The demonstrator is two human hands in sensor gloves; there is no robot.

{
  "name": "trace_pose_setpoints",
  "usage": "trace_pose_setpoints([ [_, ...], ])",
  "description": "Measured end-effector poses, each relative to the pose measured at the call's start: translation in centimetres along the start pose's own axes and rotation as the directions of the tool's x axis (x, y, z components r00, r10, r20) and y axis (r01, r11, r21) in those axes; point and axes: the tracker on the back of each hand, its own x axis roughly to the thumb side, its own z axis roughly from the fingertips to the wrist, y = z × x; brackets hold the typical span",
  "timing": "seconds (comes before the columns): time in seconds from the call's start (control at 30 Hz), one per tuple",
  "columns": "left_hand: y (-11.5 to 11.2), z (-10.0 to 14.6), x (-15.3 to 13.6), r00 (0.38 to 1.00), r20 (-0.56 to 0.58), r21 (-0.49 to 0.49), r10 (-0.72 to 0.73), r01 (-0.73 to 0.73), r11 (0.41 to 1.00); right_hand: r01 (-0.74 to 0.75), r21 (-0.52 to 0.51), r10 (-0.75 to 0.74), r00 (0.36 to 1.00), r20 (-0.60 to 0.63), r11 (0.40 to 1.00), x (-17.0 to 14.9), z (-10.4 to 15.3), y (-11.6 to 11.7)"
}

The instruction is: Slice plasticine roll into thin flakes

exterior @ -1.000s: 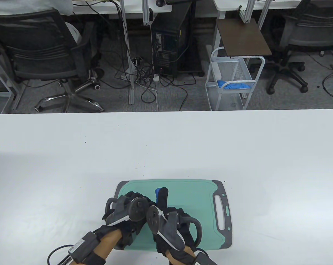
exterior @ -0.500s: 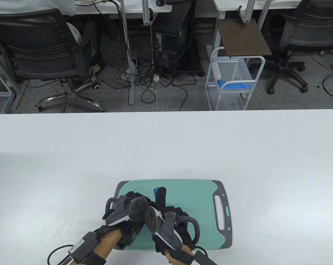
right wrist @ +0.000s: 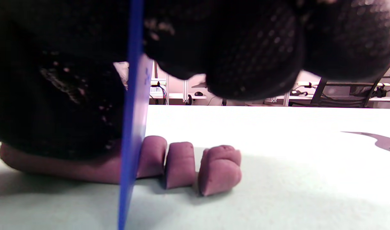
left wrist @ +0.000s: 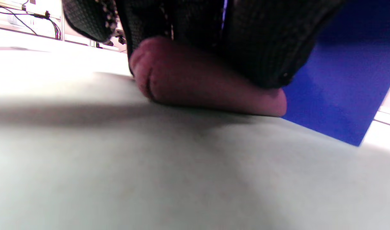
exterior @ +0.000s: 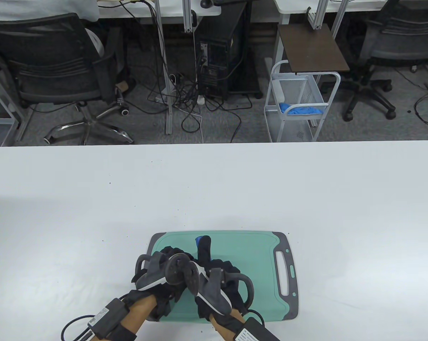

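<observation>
While the right hand (exterior: 222, 284) grips the blue blade (right wrist: 132, 127) upright, edge down on the plasticine roll (left wrist: 195, 86), the left hand (exterior: 164, 273) presses that roll onto the cutting board (exterior: 256, 248). Risk: soft clay may smear, or the cut come thick if the blade tilts; three cut pieces (right wrist: 195, 166) sit beyond it. Long axis runs flat, crosswise to the blade, uncut length under the left fingers.

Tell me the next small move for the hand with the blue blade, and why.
Probably press the blue blade straight down to the cutting board to finish this slice. In the right wrist view it stands upright in the plasticine roll, held by the right hand, with cut pieces beside it. The left hand presses on the roll.
</observation>
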Motion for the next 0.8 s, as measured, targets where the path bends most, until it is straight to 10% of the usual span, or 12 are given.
trace_pose_setpoints([
  [0.8, 0.4, 0.2, -0.3, 0.999, 0.007, -0.069, -0.040, 0.040, 0.997, 0.143, 0.101, -0.153, 0.984, 0.095, 0.985, -1.4, -0.4, 0.4],
])
